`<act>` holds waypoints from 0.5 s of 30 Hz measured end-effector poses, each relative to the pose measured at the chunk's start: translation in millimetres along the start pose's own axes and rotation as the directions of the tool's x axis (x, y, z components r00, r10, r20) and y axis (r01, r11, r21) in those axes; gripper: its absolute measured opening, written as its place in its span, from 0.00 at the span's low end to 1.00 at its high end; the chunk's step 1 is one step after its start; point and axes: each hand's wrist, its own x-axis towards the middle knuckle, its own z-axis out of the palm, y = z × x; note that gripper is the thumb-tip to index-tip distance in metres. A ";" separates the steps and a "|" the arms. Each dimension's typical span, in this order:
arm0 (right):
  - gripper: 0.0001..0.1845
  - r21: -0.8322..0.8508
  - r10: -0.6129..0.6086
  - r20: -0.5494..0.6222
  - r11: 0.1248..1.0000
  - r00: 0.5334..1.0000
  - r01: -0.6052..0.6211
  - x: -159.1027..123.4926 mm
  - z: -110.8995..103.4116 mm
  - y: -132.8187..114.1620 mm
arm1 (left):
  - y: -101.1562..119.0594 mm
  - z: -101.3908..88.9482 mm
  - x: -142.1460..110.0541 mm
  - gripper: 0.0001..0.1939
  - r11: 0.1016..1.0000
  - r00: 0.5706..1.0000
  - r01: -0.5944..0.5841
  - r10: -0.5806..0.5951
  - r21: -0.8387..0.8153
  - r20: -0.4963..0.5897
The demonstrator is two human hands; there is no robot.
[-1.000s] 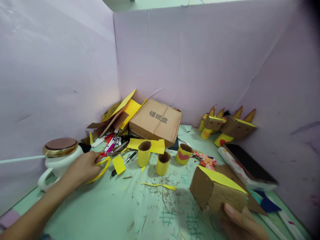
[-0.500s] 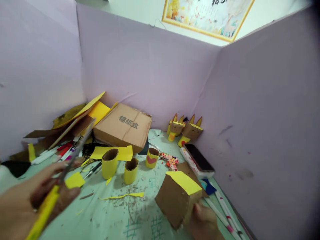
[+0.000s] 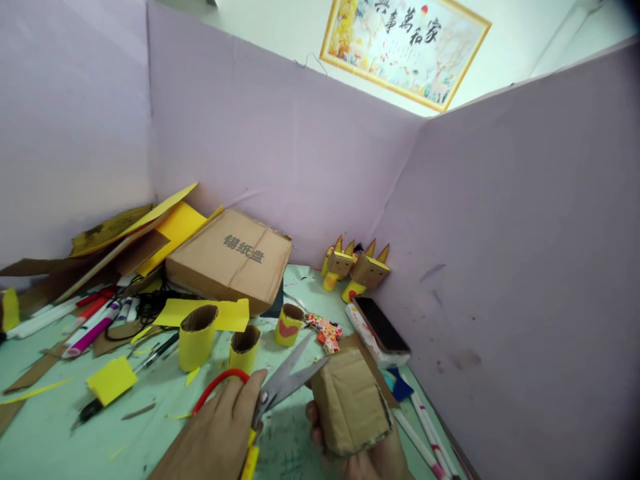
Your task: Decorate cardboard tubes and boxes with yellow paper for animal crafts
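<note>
My left hand (image 3: 220, 427) grips a pair of scissors (image 3: 280, 387) with red and yellow handles; the blades are parted and point right, their tips at the upper left edge of a small brown cardboard box (image 3: 350, 400). My right hand (image 3: 365, 457) holds that box from below at the bottom of the view, fingers wrapped round its sides. Three yellow-wrapped cardboard tubes stand just beyond: a large one (image 3: 197, 337), a smaller one (image 3: 243, 348) and one with a red heart (image 3: 289, 325).
A flat brown carton (image 3: 233, 260) lies at the back with yellow paper sheets (image 3: 170, 227). Marker pens (image 3: 90, 320) and scraps litter the left. Two cardboard animal figures (image 3: 357, 267) stand in the corner, a phone (image 3: 381, 325) beside them. Purple partition walls (image 3: 525, 253) enclose the green table (image 3: 65, 433).
My left hand picked the scissors up from the left and brought them across to the box. My right hand turned the box, hiding its yellow face. The view swung up and right.
</note>
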 end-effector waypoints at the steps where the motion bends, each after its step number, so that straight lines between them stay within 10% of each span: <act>1: 0.28 -0.012 -0.016 -0.020 1.000 1.000 0.016 0.3 1.8 1.9 | 0.9 2.2 -2.5 0.29 0.999 1.000 -0.023 0.023 0.037 0.009; 15: 0.24 -0.028 0.057 -0.153 0.998 0.987 -0.062 -4.4 9.1 5.5 | 10.6 5.8 -7.2 0.28 0.979 0.996 -0.005 0.023 0.204 -0.086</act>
